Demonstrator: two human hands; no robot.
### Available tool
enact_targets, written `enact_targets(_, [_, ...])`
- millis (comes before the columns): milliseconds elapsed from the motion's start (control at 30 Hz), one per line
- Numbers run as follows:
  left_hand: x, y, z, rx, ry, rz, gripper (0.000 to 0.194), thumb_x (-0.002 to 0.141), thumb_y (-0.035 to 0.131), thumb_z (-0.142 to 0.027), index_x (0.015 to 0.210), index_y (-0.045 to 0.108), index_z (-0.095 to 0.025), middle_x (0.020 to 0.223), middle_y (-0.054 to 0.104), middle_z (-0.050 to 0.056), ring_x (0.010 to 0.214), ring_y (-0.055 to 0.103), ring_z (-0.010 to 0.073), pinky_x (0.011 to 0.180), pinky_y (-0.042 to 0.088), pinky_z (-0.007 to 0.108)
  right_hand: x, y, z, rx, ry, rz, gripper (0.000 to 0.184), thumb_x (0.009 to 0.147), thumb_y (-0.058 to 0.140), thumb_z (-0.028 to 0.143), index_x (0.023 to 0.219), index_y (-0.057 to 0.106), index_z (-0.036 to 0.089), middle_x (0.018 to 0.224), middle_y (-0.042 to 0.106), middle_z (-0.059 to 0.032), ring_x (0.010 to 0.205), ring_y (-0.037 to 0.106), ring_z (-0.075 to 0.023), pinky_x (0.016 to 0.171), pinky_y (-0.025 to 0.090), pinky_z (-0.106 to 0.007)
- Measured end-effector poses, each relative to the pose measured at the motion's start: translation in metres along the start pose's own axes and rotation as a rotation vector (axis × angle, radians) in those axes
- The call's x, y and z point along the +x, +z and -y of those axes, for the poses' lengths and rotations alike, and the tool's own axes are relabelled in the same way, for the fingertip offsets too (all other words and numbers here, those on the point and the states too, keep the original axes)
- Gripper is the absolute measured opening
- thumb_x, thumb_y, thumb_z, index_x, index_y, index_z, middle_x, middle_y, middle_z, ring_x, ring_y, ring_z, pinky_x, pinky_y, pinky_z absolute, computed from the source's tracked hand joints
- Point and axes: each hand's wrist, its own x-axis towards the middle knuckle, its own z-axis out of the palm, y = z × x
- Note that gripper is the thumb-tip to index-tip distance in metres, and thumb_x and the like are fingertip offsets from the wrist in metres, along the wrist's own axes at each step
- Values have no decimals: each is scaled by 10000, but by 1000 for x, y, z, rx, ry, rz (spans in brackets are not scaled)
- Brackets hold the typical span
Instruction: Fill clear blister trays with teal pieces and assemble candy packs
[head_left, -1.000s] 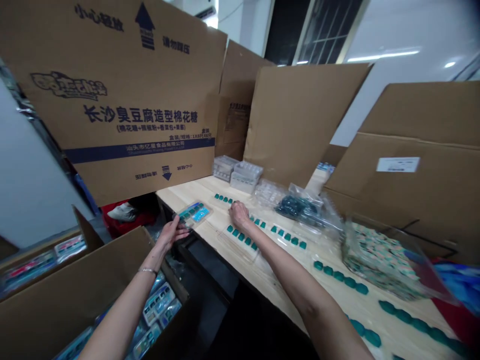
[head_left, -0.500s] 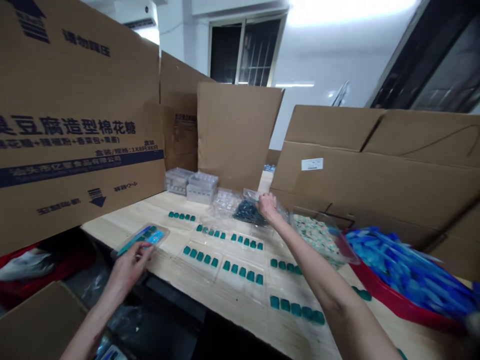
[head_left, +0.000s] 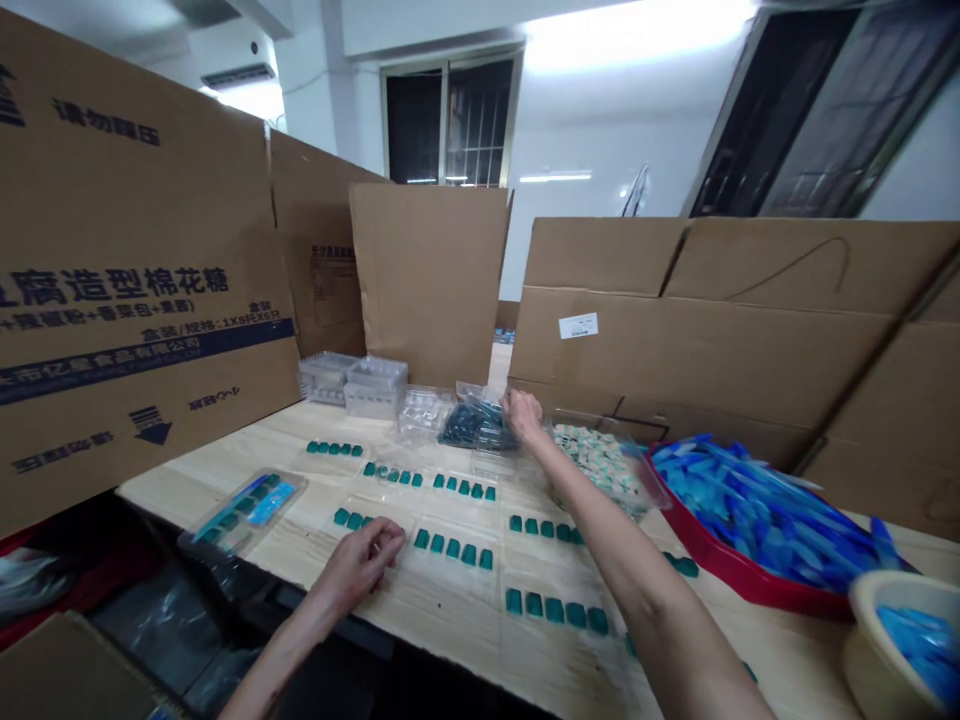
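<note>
My left hand [head_left: 367, 562] is over the right end of a clear tray with a row of green pieces [head_left: 349, 519]. Its fingers are curled together, and what they hold, if anything, is hidden. Further back, my right hand [head_left: 523, 412] is closed at the right side of an open plastic bag of dark packets [head_left: 466, 426]; its fingertips are turned away, so its grip does not show. At the table's left edge lies a clear tray [head_left: 288, 498] containing green pieces and a blue packet [head_left: 271, 503]. More rows of green pieces [head_left: 453, 549] sit in clear trays across the table.
Empty clear plastic trays [head_left: 376, 388] are stacked at the back left. To the right are a clear bin of pale pieces [head_left: 600, 460], a red basin [head_left: 697, 545] of blue packets and a cream bucket [head_left: 862, 640]. Cardboard boxes [head_left: 431, 285] wall the table [head_left: 450, 650].
My left hand has left the tray with the blue packet and moved right to another tray. My right hand stays by the bag. The view has turned right, bringing the cream bucket in.
</note>
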Motion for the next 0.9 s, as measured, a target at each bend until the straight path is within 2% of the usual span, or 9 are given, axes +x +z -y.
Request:
enact_targets(200, [-2, 17, 0, 24, 8, 80, 356, 783, 486, -522, 859, 561, -182, 601, 531, -24, 386, 480, 95, 391, 341, 208, 6, -9, -13, 151, 35, 25, 252, 838, 459, 206, 983, 662, 172, 992, 676, -106, 936, 600, -203, 743, 407, -243])
enact_targets(400, [-7, 23, -13, -117, -6, 130, 378, 757, 532, -536, 853, 546, -170, 600, 522, -33, 391, 458, 80, 387, 346, 204, -15, -36, -19, 304, -120, -56, 230, 830, 468, 179, 961, 657, 170, 1018, 668, -54, 991, 564, -169, 865, 392, -242])
enact_targets(500, [-5, 26, -31, -337, -41, 78, 373, 737, 602, -483, 920, 545, -164, 674, 585, -5, 495, 537, 92, 489, 435, 213, -47, -57, -10, 544, -246, -146, 193, 841, 480, 235, 917, 644, 170, 954, 659, -59, 939, 561, -171, 880, 400, -277])
enact_targets(533, [-4, 30, -39, -440, -57, 41, 377, 739, 620, -452, 977, 540, -171, 767, 621, 21, 592, 588, 107, 577, 478, 230, -61, -64, -6, 706, -267, -180, 175, 833, 501, 263, 893, 638, 173, 917, 654, -59, 897, 567, -175, 856, 418, -293])
enact_targets(600, [1, 39, -54, -674, -73, -25, 427, 752, 634, -404, 1107, 505, -206, 1049, 618, 83, 875, 627, 157, 790, 497, 294, -91, -77, 3, 1091, -213, -197, 156, 791, 569, 311, 868, 617, 184, 845, 639, -38, 788, 574, -165, 765, 459, -299])
enact_targets(667, [6, 49, -69, -887, -76, -48, 463, 771, 617, -414, 1172, 471, -235, 1234, 531, 111, 1041, 585, 196, 900, 467, 359, -123, -89, 9, 1445, -108, -122, 166, 743, 632, 317, 849, 597, 194, 793, 613, -8, 686, 556, -132, 685, 472, -273])
enact_targets(733, [9, 59, -83, -1031, -76, 37, 465, 812, 504, -519, 1181, 465, -241, 1293, 484, 123, 1101, 555, 236, 911, 465, 435, -151, -96, 10, 1694, -27, -12, 165, 711, 671, 294, 819, 586, 203, 777, 589, 8, 645, 535, -103, 657, 472, -246])
enact_targets(800, [10, 64, -94, -1088, -39, 110, 464, 842, 404, -560, 1171, 471, -239, 1307, 477, 111, 1130, 535, 253, 909, 465, 470, -175, -99, 7, 1821, 35, 68, 164, 692, 694, 270, 796, 583, 210, 776, 573, 11, 648, 529, -94, 659, 477, -234])
enact_targets(900, [4, 68, -102, -1081, 23, 106, 334, 867, 480, -399, 1162, 477, -241, 1276, 516, 72, 1109, 554, 232, 930, 462, 441, -200, -101, -5, 1885, 112, 111, 174, 692, 701, 257, 818, 587, 220, 787, 570, 9, 680, 542, -98, 679, 489, -235])
